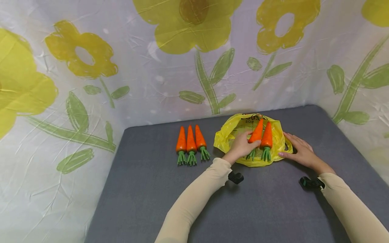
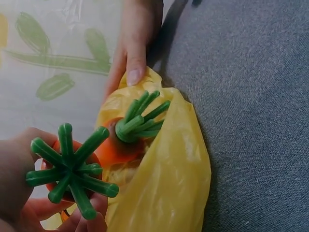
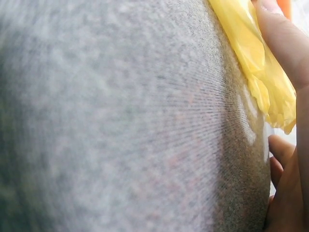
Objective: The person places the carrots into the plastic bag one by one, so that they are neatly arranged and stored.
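Note:
My left hand (image 1: 242,145) grips an orange carrot (image 1: 257,132) with a green stem over the yellow plastic bag (image 1: 223,139). In the left wrist view the stem of this held carrot (image 2: 70,166) points at the camera. Beside it, a second carrot (image 1: 267,135) lies at the bag, its green top toward the person. My right hand (image 1: 301,152) rests at the bag's right side, fingers extended and thumb near the handle loop. The right wrist view has the thumb (image 3: 285,43) against the yellow plastic (image 3: 246,53).
Left of the bag, three more carrots (image 1: 190,143) lie side by side on the dark grey table (image 1: 146,189), tips pointing away from the person. A flower-printed curtain (image 1: 146,84) hangs behind the table and along both sides.

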Tool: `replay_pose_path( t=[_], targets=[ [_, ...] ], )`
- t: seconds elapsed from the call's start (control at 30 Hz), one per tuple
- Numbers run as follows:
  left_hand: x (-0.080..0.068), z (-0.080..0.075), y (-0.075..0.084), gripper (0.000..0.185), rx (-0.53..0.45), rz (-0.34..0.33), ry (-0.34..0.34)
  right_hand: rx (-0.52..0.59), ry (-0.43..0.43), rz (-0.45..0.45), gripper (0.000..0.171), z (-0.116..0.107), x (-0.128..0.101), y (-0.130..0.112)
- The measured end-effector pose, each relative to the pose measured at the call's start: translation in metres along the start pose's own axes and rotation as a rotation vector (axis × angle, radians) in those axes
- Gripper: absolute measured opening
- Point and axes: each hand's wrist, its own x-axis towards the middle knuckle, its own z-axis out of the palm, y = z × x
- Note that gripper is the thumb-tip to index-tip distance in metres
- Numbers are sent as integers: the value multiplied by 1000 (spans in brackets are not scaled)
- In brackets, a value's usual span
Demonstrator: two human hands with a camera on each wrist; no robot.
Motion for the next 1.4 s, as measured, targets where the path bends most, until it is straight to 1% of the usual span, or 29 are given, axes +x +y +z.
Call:
replay_pose_path(
  t=[0.17, 0.3, 0.53, 0.67, 0.97, 1.17, 1.4],
  targets=[
    [6, 3, -3, 59, -1, -44, 7, -9, 8, -6, 98, 0, 0, 1],
    [12, 6, -3, 58, 18, -55, 15, -12, 16, -10, 98, -1, 0, 1],
    [19, 11, 0, 58, 47, -74, 0, -16, 5, 0, 99, -2, 1, 2],
    [23, 14, 2, 57, 51, -88, 4, -17, -1, 9, 99, -2, 2, 3],
    [31, 19, 7, 55, 45, -154, 42, -7, -8, -1, 99, -3, 3, -1],
    [33, 21, 4, 54, 25, -158, 62, -8, -11, 0, 98, -4, 4, -2],
    [31, 23, 1, 52, -25, -161, 69, -7, -3, 0, 97, -4, 4, -1]
  ],
)
